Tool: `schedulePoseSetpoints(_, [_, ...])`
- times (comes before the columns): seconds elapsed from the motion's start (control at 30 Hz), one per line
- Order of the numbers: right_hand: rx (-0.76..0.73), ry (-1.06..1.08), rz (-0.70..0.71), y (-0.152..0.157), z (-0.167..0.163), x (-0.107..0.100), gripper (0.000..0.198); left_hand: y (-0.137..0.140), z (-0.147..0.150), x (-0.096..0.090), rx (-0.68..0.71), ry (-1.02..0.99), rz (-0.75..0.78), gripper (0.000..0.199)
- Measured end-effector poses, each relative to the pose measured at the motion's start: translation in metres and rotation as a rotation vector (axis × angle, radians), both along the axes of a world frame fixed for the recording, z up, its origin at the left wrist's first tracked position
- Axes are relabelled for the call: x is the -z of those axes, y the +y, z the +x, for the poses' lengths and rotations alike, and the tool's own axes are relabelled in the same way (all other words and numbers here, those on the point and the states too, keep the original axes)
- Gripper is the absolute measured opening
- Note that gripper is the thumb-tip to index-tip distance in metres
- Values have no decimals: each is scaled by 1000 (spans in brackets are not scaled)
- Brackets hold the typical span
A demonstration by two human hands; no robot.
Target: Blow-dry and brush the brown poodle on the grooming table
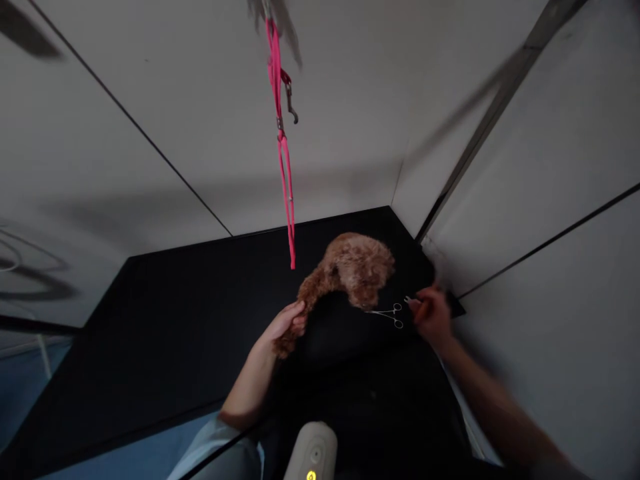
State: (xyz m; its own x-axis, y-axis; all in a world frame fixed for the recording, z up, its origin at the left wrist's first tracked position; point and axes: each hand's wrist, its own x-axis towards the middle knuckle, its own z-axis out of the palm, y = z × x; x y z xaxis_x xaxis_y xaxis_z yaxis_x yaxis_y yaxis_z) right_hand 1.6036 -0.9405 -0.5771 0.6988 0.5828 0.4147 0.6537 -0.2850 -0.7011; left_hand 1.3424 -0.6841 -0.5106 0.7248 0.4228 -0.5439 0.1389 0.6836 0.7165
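Note:
A dog with curly brown fur (363, 263) is on the black table (190, 313); its head is toward the right. My left hand (287, 321) is closed around one of its furry legs (313, 288), which stretches out to the left. Right of the dog, my right hand (434, 319) is smeared by motion and closed on a small tool (411, 303) with a pale two-pronged tip and some orange near the fingers; its exact kind is unclear. Between the dog's head and that hand lies a metal ring-handled clamp (393, 313), its tip partly hidden by fur.
A pink loop leash (287, 167) with a metal clip (291, 103) hangs above the table, left of the dog. Pale wall panels (165, 87) rise behind the table and at its right. A light-coloured device (314, 447) with a yellow light sits at the bottom, close to me.

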Motion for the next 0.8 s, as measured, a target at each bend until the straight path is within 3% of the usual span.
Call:
schedulePoseSetpoints(0.1, [-223, -4, -158, 16, -30, 43, 7, -6, -30, -4, -68, 52, -7, 38])
schedulePoseSetpoints(0.17, [-361, -2, -262, 28, -37, 62, 6, -11, -46, -6, -125, 75, -12, 39])
schedulePoseSetpoints(0.3, [-465, 9, -355, 41, -11, 67, 21, -33, -61, -3, -193, 81, 6, 46])
schedulePoseSetpoints(0.43, [-483, 147, -276, 33, -9, 42, 36, -69, -47, 10, -193, 66, 127, 54])
schedulePoseSetpoints(0.53, [-641, 498, -132, 33, -51, 6, 26, -93, -28, 23, -152, 62, 240, 62])
schedulePoseSetpoints(0.63, [-791, 774, -32, 56, -93, -35, 24, -104, -17, 33, -156, 72, 310, 66])
schedulePoseSetpoints(0.73, [-540, 730, 241, 80, -109, -60, 19, -102, -15, 40, -153, 90, 343, 67])
schedulePoseSetpoints(0.8, [-500, 725, 295, 84, -110, -66, 16, -100, -15, 46, -122, 119, 376, 67])
